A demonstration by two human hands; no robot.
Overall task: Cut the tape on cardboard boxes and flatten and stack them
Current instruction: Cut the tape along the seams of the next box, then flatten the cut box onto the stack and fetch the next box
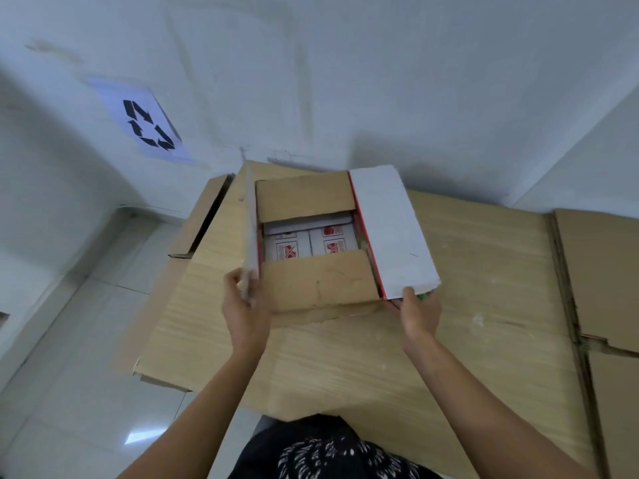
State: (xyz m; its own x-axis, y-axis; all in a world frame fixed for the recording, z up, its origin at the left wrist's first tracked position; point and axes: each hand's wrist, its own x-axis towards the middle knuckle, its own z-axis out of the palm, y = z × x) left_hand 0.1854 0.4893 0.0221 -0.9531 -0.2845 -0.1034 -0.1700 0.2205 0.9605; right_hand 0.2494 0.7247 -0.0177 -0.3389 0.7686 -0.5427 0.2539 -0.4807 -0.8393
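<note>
Your left hand (242, 305) pinches the upright white left flap (250, 219) & your right hand (418, 312) grips the splayed white right flap (390, 229), thumb on top, prob. to spread the open red-edged brown cardboard box (318, 281), sitting mid pale wood-grain tabletop (466, 271), for flattening.

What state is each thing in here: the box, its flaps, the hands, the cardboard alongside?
Box: upright, top open.
Left flap: raised upright, gripped by the left hand.
Right flap: folded outward, pinched at its near corner by the right hand.
Short flaps: folded inward, partly covering the opening.
Cardboard stack: flattened, lying at right.
</note>
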